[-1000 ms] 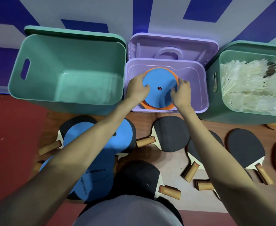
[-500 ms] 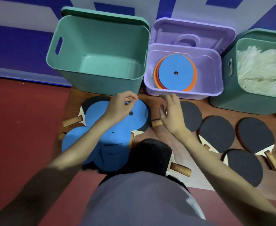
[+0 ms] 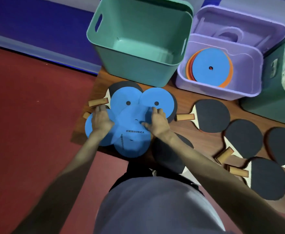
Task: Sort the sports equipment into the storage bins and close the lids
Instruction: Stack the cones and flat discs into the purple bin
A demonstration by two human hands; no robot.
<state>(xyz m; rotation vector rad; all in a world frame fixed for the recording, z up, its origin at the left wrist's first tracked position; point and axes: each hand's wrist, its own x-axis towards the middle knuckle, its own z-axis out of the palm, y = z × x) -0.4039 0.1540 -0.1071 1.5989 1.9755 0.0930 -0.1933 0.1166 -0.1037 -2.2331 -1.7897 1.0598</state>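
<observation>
A: Quick one. Landmark was the purple bin (image 3: 249, 88). Where was the stuff?

B: Loose blue discs (image 3: 131, 122) lay overlapped in a pile on the floor mat, down-left of the purple bin, just in front of the empty green bin (image 3: 138, 65). Some sat on top of paddles. More black paddles (image 3: 212, 115) were spread directly in front of the purple bin and off to its right. Inside the bin: a blue disc on an orange stack (image 3: 209, 67). Its lid (image 3: 239, 29) stood open behind it.

A: Risks?

B: My guess: the discs were thin, flat and overlapped, so a lift might take only some, or fan them out and drop a few short of the purple bin. A disc edge could also drag a paddle handle (image 3: 98, 102) along. Wrong-bin drop into the green one was possible too, it sat right beside.

A: Hands?

B: Both arms reached forward and down onto the pile. Left hand (image 3: 101, 121) was at the pile's far side from the purple bin, palm down, fingers bent over a disc edge; touching, but I couldn't tell if it truly gripped. Right hand (image 3: 156, 123) was on the nearer side, fingers curled at the rim of the top disc, thumb on its face, looked like a pinch.

A: Progress?

B: Early. Paddles unsorted, lids not closed.
</observation>
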